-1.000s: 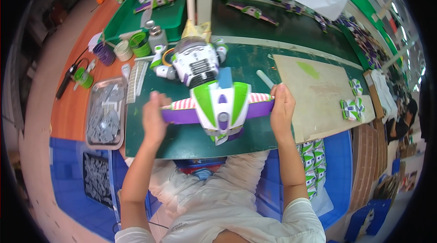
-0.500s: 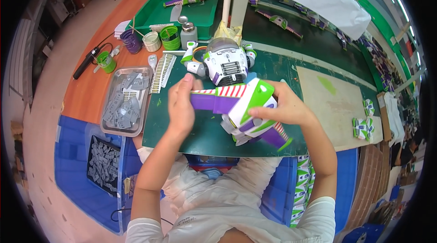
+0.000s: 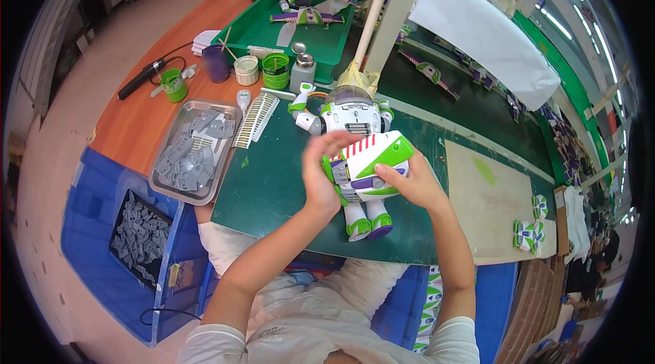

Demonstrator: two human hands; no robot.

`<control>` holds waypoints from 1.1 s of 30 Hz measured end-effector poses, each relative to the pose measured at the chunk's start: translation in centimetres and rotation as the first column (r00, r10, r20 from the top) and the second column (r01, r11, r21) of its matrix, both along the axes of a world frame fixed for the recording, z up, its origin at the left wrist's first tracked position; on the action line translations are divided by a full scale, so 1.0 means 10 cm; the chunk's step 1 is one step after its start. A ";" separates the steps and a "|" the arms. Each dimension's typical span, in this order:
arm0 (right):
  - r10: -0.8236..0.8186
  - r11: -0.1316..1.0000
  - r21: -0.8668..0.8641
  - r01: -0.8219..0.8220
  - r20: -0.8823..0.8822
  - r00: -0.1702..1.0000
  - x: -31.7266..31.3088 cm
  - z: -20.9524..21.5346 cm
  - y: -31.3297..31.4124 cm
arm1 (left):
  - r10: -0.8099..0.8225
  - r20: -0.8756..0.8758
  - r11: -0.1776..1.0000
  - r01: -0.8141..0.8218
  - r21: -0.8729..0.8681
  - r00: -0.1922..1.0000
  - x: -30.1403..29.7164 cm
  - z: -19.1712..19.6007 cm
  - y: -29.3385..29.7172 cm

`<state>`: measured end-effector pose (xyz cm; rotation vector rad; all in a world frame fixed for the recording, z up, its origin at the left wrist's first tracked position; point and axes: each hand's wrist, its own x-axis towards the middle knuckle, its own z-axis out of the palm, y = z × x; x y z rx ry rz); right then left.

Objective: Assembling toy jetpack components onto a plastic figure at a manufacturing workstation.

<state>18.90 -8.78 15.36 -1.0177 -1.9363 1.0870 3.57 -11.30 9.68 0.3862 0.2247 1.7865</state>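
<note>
A white, green and purple toy wing pack (image 3: 379, 159) with red stripes is held above the green table mat. My right hand (image 3: 417, 183) grips its right end, thumb on the front face. My left hand (image 3: 322, 173), slightly blurred, rests its palm against the pack's left end, fingers stretched over the top edge. No long wings stick out at the sides now. Beneath and behind the pack lies a white toy figure (image 3: 343, 116) with a clear dome. Its upper body shows beyond the pack and its boots (image 3: 368, 226) on the near side; its middle is hidden.
A metal tray (image 3: 225, 180) of grey plastic parts sits left, beside a ribbed cream strip (image 3: 255, 118). Paint pots (image 3: 275, 72) and a pump bottle (image 3: 302, 74) stand behind. Farther back are a green bin (image 3: 334, 43) and a belt carrying wing packs (image 3: 430, 73). Blue crates flank my legs.
The pack has turned and its long wings have gone in from the sides. My left hand has shifted right, from the wing to the pack's end. The figure's boots have come into sight.
</note>
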 end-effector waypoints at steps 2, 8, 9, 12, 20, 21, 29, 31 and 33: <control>-0.005 0.999 0.037 -0.003 0.205 0.979 0.06 0.03 0.25 | 0.022 -0.376 0.970 -0.112 -0.217 0.926 0.11 -0.20 0.10; -0.088 0.935 0.353 0.042 0.116 0.989 -0.36 -0.28 0.97 | 0.320 -0.502 0.838 -0.487 -0.246 0.803 0.34 -0.52 0.42; -0.121 0.915 0.402 0.031 0.201 0.972 -0.39 -0.32 1.04 | 0.284 -0.741 0.765 -0.610 -0.207 0.608 0.30 -0.63 0.47; -0.121 0.790 0.611 -0.052 0.239 0.964 -0.36 -0.42 1.15 | 0.201 -0.590 0.806 -0.474 -0.354 0.782 0.06 -0.79 0.55; -0.263 0.769 0.638 0.023 0.284 0.922 -0.46 -0.46 1.25 | 0.009 -0.377 0.973 -0.095 -0.210 0.926 -0.21 -0.94 1.08; -0.269 0.763 0.646 0.037 0.264 0.926 -0.46 -0.46 1.25 | 0.016 -0.432 0.972 -0.115 -0.204 0.902 -0.23 -0.94 1.09; -0.334 0.773 0.619 0.138 0.212 0.919 -0.56 -0.43 1.24 | 0.018 -0.406 0.970 -0.115 -0.216 0.914 -0.32 -1.01 1.12; -0.339 0.793 0.589 0.155 0.216 0.916 -0.53 -0.42 1.23 | -0.136 -0.204 0.964 0.082 -0.252 0.970 -0.37 -0.96 1.10; -0.350 0.808 0.561 0.181 0.209 0.913 -0.48 -0.41 1.24 | -0.006 -0.083 0.949 -0.020 -0.315 0.997 -0.55 -0.87 1.08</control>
